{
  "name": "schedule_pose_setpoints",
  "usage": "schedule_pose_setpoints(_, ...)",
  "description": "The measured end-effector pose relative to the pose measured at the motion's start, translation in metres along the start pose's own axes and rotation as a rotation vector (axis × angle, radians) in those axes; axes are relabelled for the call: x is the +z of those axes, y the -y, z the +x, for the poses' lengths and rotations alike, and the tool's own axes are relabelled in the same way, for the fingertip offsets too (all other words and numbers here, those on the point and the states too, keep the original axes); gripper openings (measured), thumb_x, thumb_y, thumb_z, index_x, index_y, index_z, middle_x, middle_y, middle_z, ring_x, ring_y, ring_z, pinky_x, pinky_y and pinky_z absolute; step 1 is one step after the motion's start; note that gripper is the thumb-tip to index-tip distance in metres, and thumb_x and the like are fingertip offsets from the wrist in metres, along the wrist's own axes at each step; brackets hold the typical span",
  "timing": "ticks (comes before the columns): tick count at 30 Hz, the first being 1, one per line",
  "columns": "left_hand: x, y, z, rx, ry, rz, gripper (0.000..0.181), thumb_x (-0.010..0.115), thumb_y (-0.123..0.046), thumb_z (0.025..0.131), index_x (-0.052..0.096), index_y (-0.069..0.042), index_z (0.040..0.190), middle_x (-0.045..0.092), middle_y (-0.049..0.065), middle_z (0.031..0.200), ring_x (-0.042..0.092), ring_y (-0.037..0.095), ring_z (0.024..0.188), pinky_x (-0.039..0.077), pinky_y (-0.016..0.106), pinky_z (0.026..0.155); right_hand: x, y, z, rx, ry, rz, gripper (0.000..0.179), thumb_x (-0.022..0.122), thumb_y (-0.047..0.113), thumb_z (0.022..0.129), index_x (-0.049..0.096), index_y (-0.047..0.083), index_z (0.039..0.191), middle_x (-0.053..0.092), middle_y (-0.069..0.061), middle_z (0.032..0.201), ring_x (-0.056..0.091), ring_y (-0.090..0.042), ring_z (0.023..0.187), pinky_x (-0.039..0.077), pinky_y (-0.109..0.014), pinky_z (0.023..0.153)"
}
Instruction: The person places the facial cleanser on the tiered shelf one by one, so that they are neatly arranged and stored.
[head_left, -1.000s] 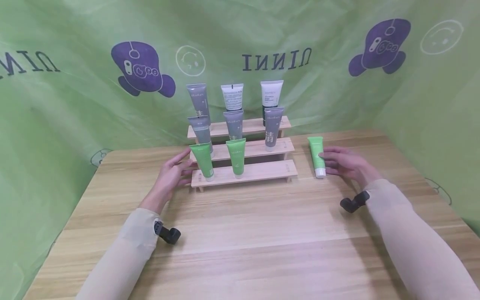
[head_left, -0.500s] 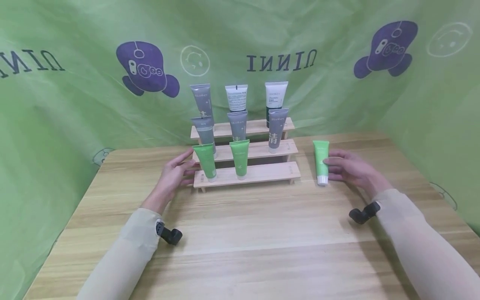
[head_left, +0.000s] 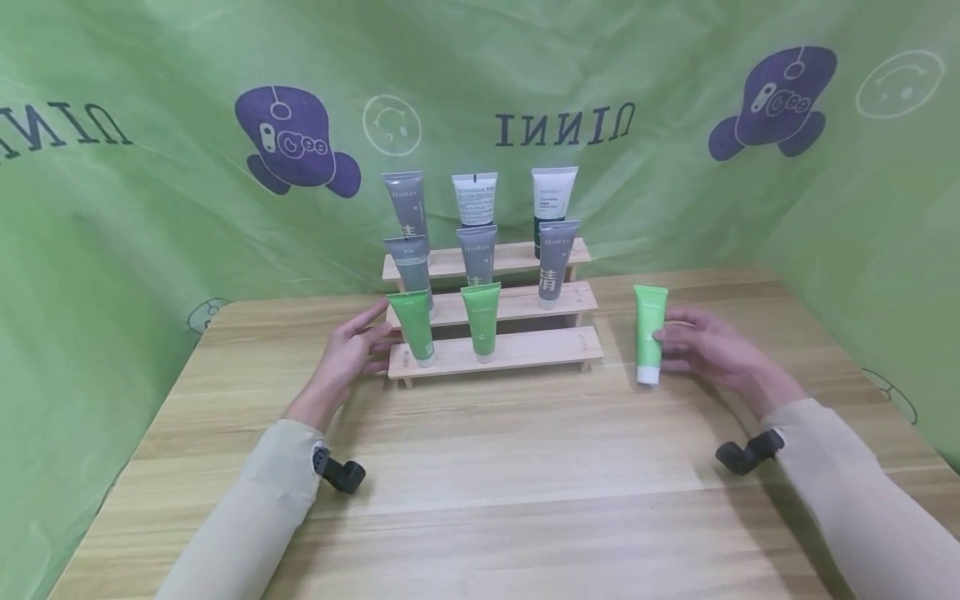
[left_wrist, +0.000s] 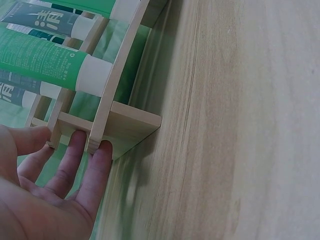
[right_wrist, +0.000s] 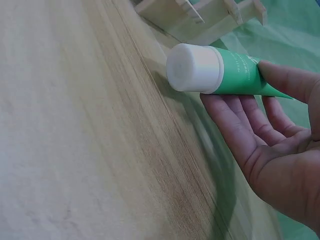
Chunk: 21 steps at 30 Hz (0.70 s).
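My right hand [head_left: 705, 346] pinches a green squeeze tube [head_left: 649, 329] between thumb and fingers, right of the rack. Its white cap [right_wrist: 192, 67] points down in the head view, and the fingers [right_wrist: 235, 120] lie along its underside. My left hand [head_left: 348, 354] is at the left end of a three-step wooden rack [head_left: 543, 346]. Fairly straight fingertips [left_wrist: 102, 152] touch the rack's end beside the lowest step, with the thumb [left_wrist: 32, 139] by a higher one. On the lowest step, a left green tube [head_left: 412, 329] and a middle green tube [head_left: 482, 321] stand cap down.
Three grey tubes, one at the right [head_left: 555, 262], stand on the middle step. The top step bears a grey tube [head_left: 406, 200] and two white-and-dark tubes, one at the right [head_left: 553, 196]. A green printed cloth [head_left: 450, 67] hangs behind the wooden table [head_left: 510, 500].
My right hand has drawn the green tube slightly right and nearer to me, and the tube now stands more upright in view. My left hand has stayed at the rack's end.
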<state>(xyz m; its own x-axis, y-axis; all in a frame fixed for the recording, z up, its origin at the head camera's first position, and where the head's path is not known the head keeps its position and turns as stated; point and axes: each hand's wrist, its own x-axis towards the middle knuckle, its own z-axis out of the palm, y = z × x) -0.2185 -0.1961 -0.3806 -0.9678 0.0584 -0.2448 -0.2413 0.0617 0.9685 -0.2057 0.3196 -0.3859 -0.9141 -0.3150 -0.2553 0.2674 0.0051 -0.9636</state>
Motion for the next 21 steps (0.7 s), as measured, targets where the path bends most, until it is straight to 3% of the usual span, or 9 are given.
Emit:
schedule_pose_setpoints(5,0.0,-0.001,0.001,0.002,0.005,0.008,0.057,0.052,-0.018,0.105,0.032,-0.026,0.158,0.046,0.022,0.149,0.051,0.038,0.129,0.053,0.043,0.101,0.008,0.002,-0.008,-0.023,-0.016,-0.053,0.037,0.057,0.004,0.101,0.037,0.002,0.132,0.064,-0.005,0.111,0.065,-0.022,0.104,0.058,-0.039,0.094)
schedule_pose_setpoints(15,0.001,-0.002,0.001,-0.003,-0.002,0.013,0.057,0.053,-0.019,0.105,0.033,-0.026,0.158,0.046,0.022,0.149,0.051,0.038,0.129,0.052,0.044,0.102,0.029,0.004,-0.02,-0.116,-0.027,-0.012,0.036,0.059,-0.005,0.097,0.039,0.001,0.127,0.067,-0.005,0.105,0.068,-0.018,0.098,0.06,-0.035,0.089)
schedule_pose_setpoints(17,0.0,-0.001,0.0,-0.004,-0.001,0.016,0.057,0.053,-0.019,0.105,0.033,-0.026,0.158,0.045,0.021,0.15,0.051,0.038,0.129,0.052,0.044,0.102,0.035,0.005,-0.022,-0.132,-0.035,-0.033,0.037,0.06,-0.005,0.097,0.04,0.0,0.127,0.067,-0.006,0.106,0.068,-0.018,0.098,0.06,-0.036,0.089)
schedule_pose_setpoints(21,-0.001,0.0,0.0,0.0,0.002,0.016,0.057,0.052,-0.018,0.105,0.032,-0.025,0.158,0.043,0.021,0.152,0.051,0.038,0.129,0.053,0.043,0.101,0.049,0.009,-0.025,-0.143,-0.074,-0.176,0.045,0.065,0.003,0.096,0.04,-0.003,0.133,0.066,-0.007,0.113,0.067,-0.016,0.102,0.059,-0.038,0.091)
